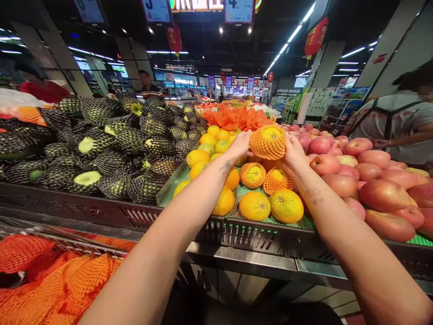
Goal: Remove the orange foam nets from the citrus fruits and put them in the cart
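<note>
Between my two hands, above the display, is an orange [269,141] wrapped in an orange foam net sleeve, its yellow top showing through the opening. My left hand [241,145] grips its left side, and my right hand [293,151] closes on its right side; some fingertips are hidden behind the fruit. Just below, two more sleeved oranges [253,175] sit in the tray. Bare oranges [254,206] lie along the tray's front and to the left, under my left forearm.
Netted dark green fruits [111,135] pile up at left, apples [384,187] at right. Loose foam nets [64,289] fill the lower left corner. A dark slatted rail [250,234] edges the display. Orange sleeves [233,116] stand farther back. A person [392,122] stands at right; others are at left.
</note>
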`<state>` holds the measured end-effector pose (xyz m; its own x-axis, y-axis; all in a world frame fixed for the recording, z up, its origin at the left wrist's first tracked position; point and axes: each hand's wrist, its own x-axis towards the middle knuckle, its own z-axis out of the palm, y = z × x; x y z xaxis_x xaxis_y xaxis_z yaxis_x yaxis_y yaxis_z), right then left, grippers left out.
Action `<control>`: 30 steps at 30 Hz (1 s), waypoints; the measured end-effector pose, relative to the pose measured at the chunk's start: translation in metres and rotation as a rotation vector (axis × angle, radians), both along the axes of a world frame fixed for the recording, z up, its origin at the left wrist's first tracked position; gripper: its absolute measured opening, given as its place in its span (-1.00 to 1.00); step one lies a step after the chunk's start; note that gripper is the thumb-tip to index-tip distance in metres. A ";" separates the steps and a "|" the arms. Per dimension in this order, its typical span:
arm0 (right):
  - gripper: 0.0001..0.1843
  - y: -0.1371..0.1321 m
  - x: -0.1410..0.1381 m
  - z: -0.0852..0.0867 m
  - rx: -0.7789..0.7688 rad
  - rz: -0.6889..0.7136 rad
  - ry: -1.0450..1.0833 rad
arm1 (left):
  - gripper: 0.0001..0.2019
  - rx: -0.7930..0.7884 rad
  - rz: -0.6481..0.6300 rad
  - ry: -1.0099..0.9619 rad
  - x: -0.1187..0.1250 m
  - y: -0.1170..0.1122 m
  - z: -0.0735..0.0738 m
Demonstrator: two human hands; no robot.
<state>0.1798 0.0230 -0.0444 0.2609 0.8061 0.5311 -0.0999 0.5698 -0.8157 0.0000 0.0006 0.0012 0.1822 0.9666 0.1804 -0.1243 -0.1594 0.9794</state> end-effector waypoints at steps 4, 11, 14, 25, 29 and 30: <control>-0.47 -0.013 -0.014 0.001 -0.064 0.049 0.165 | -0.62 -0.116 -0.164 -0.021 0.002 -0.004 0.001; -0.57 -0.028 -0.019 0.015 -0.093 0.207 0.137 | -0.38 -0.196 -0.338 -0.140 -0.002 -0.012 0.008; -0.57 -0.036 -0.017 0.021 -0.132 0.289 0.111 | -0.30 -0.139 -0.331 -0.188 -0.004 -0.011 0.010; -0.37 -0.054 -0.018 0.031 -0.184 0.425 -0.087 | -0.37 -0.107 -0.030 -0.308 -0.009 -0.008 0.011; -0.28 -0.044 -0.012 0.028 -0.111 0.363 -0.231 | -0.43 -0.114 -0.032 -0.258 -0.007 -0.008 0.009; -0.27 -0.040 -0.009 0.026 -0.082 0.326 -0.272 | -0.43 -0.090 -0.048 -0.213 -0.006 -0.006 0.007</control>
